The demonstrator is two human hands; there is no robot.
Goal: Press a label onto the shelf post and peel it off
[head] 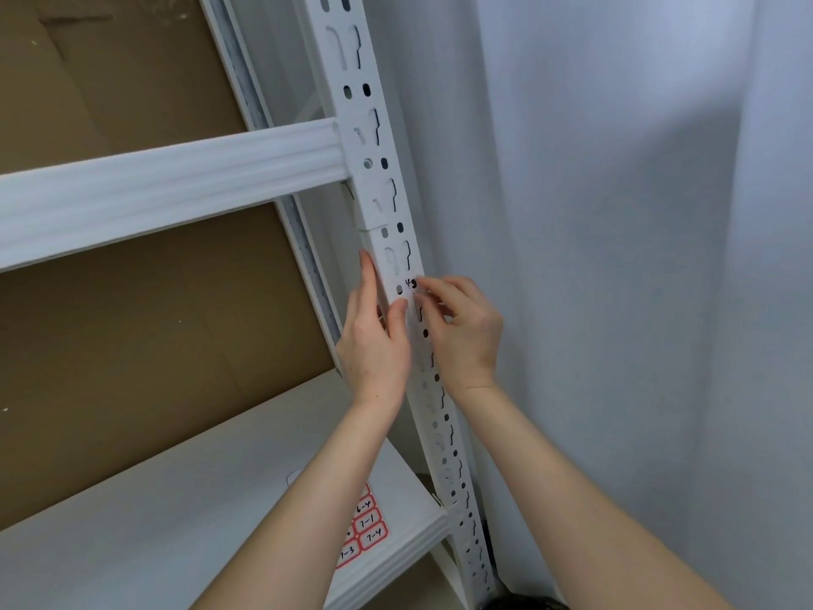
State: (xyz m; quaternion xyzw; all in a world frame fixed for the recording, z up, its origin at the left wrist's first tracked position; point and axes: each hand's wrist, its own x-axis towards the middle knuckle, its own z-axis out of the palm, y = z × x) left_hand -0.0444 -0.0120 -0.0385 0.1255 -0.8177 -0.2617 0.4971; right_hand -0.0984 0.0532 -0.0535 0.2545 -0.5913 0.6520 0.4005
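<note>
A white slotted metal upright (378,138) of a shelving rack runs from the top centre down to the bottom right. A small white label (412,284) with black handwriting lies on its front face. My left hand (374,341) lies along the upright's left edge with straight fingers, its thumb pressing on the front face just below the label. My right hand (462,332) comes from the right side, and its fingertips press the label against the upright.
A white crossbeam (167,187) joins the upright from the left. Below it lies a white shelf board (154,512) with a sheet of red-bordered numbered stickers (365,530). Brown cardboard (132,323) backs the rack. A white wall (638,257) stands close on the right.
</note>
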